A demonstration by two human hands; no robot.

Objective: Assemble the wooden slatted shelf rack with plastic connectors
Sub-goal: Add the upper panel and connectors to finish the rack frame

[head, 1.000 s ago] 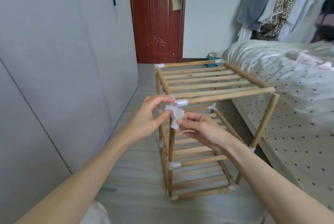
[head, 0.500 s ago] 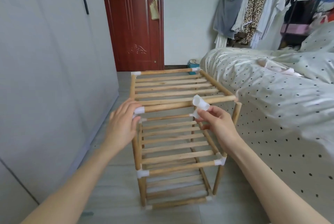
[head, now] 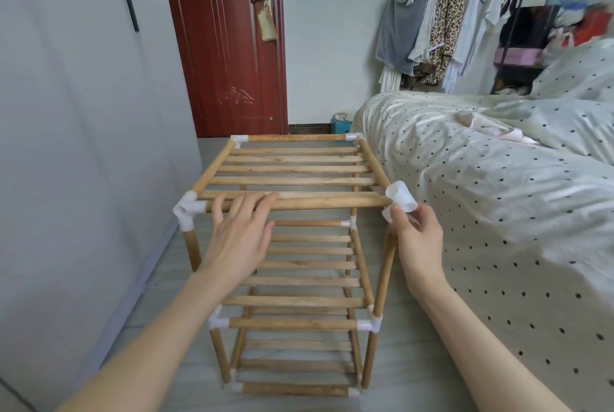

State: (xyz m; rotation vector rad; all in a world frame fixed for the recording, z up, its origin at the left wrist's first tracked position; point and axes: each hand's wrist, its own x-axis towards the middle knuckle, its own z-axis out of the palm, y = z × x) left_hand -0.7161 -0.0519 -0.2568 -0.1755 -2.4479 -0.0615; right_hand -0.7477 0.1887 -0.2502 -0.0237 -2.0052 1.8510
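Your right hand (head: 419, 238) pinches a white plastic corner connector (head: 400, 199) at the near right top corner of the wooden slatted shelf rack (head: 295, 175), its sockets meeting the end of the front top rail (head: 299, 204) and the loose-looking right front post (head: 385, 270). Your left hand (head: 241, 235) lies flat, fingers extended over that rail, pressing it down rather than wrapping it. The rack stands on the floor between the grey wardrobe (head: 83, 145) and the bed (head: 498, 195). Judgement: the dowels are light and stiff, the connector smooth and somewhat flexible; hold it by its body, clear of the socket mouths, and brace the rail close to the joint. Whether the rail end has entered the socket cannot be determined; your fingers cover the lower socket and the post top. The rear legs are largely hidden behind the slats.
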